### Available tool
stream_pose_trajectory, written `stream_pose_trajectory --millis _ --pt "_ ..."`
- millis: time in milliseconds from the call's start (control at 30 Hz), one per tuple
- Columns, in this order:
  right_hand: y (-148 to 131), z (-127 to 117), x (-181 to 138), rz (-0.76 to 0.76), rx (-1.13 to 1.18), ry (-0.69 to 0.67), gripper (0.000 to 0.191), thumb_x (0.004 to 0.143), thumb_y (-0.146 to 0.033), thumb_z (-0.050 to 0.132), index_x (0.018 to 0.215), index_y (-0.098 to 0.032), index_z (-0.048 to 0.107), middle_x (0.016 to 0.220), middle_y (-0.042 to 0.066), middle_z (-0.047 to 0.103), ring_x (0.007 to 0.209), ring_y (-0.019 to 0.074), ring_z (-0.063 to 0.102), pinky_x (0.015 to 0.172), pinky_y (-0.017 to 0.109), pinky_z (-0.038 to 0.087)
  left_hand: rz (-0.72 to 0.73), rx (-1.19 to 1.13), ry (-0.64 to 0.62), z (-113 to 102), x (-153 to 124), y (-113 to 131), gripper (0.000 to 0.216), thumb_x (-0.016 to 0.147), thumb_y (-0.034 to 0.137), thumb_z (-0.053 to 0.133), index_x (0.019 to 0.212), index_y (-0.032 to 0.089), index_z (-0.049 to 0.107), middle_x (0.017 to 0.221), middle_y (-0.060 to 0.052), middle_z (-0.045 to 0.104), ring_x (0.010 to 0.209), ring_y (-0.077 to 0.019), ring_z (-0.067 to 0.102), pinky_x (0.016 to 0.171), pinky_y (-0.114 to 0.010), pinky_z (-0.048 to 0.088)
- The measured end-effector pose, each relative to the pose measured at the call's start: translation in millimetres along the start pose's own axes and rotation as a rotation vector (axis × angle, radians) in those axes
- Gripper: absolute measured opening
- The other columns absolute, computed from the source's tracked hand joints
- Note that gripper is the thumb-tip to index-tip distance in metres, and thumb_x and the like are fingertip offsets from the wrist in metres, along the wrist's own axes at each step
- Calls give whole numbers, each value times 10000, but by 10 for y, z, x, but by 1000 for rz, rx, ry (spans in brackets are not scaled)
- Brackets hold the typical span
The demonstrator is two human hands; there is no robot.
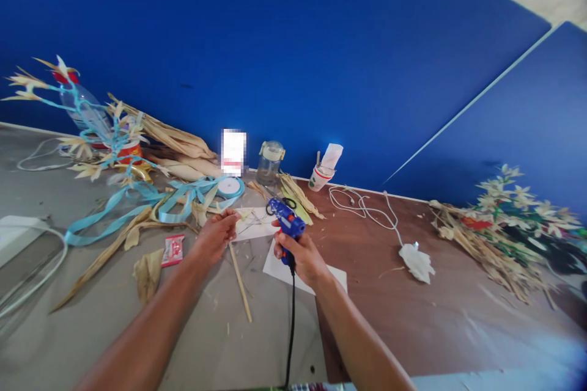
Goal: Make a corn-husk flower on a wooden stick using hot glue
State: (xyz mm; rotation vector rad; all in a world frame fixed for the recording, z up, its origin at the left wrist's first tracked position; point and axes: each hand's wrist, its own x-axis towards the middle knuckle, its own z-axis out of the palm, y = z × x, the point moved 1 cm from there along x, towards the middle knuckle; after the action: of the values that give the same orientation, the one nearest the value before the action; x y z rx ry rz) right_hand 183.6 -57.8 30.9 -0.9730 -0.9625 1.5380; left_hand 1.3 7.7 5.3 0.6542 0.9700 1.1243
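My right hand [298,253] is wrapped round the handle of a blue hot glue gun [291,223], whose nozzle points away and to the left. A black cord [292,324] runs down from its handle. My left hand [219,233] is closed in a pinch on a small pale piece of husk [244,215], just left of the glue gun. Both hands are above white paper [257,229] lying on the table. A thin straw-coloured stick [241,287] lies below my left hand. Black-handled scissors [290,202] are partly hidden behind the glue gun.
Light-blue ribbon [107,217] and dried husks [174,140] spread on the left, near a husk-flower branch [85,113]. A glass jar [270,162], a paper cup [321,177] and white cable [362,204] are along the blue partition [275,43]. White flowers [523,195] stand far right.
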Motion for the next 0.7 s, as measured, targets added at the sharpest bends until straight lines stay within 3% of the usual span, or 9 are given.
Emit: stream_pose_trajectory --millis 100,300,700 --pt "74 66 48 31 -74 23 382 704 -425 668 961 -150 606 549 -54 486 461 69 437 486 216 330 9 21 6 -7 -6 8 323 541 297 761 657 168 488 432 116 340 361 -22 273 400 -164 243" --pt "262 71 107 -21 -36 31 348 682 -428 672 888 -162 583 765 5 592 416 36 408 434 214 328 23 74 8 -37 7 15 282 562 311 738 636 163 510 457 103 346 390 -31 285 414 -174 246" --pt "295 13 -24 -38 -497 68 256 747 -404 591 670 -163 552 525 -55 388 484 67 311 442 202 273 94 167 54 3 -8 20 249 559 318 706 554 156 517 469 74 376 426 -49 306 431 -199 255"
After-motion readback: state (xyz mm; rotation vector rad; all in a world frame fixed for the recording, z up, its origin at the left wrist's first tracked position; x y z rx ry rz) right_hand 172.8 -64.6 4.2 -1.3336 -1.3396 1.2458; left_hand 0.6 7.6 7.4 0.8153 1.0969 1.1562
